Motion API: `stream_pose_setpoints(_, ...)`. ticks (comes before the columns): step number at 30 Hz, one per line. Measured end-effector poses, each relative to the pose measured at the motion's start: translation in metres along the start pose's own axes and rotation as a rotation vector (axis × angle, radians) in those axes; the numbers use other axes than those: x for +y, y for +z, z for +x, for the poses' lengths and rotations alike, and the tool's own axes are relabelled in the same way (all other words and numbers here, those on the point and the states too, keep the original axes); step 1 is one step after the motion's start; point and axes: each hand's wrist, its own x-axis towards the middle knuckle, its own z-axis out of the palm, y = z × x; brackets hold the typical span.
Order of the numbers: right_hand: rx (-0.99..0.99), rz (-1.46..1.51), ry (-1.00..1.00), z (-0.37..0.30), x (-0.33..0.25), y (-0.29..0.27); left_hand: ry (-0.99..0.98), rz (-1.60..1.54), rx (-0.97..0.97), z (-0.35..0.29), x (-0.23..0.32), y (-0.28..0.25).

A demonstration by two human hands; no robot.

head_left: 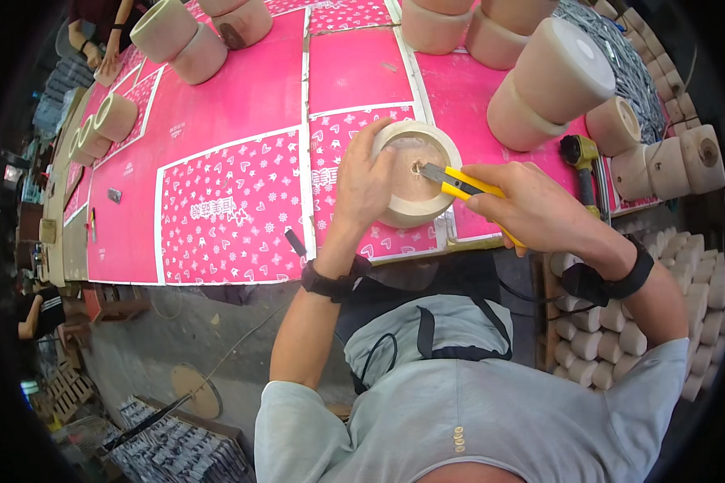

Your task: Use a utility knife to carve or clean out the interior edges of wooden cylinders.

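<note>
A round, pale, clay-coloured pot (453, 150) rests on the pink patterned table covering, its hollow side facing up toward me. My left hand (362, 181) grips its left side, thumb over the rim and fingers around the outer wall. In my right hand (536, 201) is a yellow-and-black utility knife (469, 184), held from the right across the pot's rim. The blade tip reaches inside, at a small rough-edged hole (417, 167) in the pot's bottom. Whether the tip touches the hole's edge is hard to tell.
Stacked pots stand at the back right (552, 80) and back left (197, 52). A yellow-and-black power drill (580, 165) lies right of my right hand. Many pale cylinders (596, 346) are piled lower right. Another person's hands (105, 60) work at the far left.
</note>
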Motion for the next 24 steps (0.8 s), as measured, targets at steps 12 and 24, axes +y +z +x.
stream_pose_setpoints(12, 0.094, 0.302, -0.058, -0.021, 0.036, -0.023, 0.025, 0.022, -0.171, 0.012, 0.008, -0.014)
stream_pose_setpoints(24, 0.054, 0.1, -0.162, -0.001, 0.052, -0.034, -0.054, 0.088, -0.144, 0.0, 0.008, -0.013)
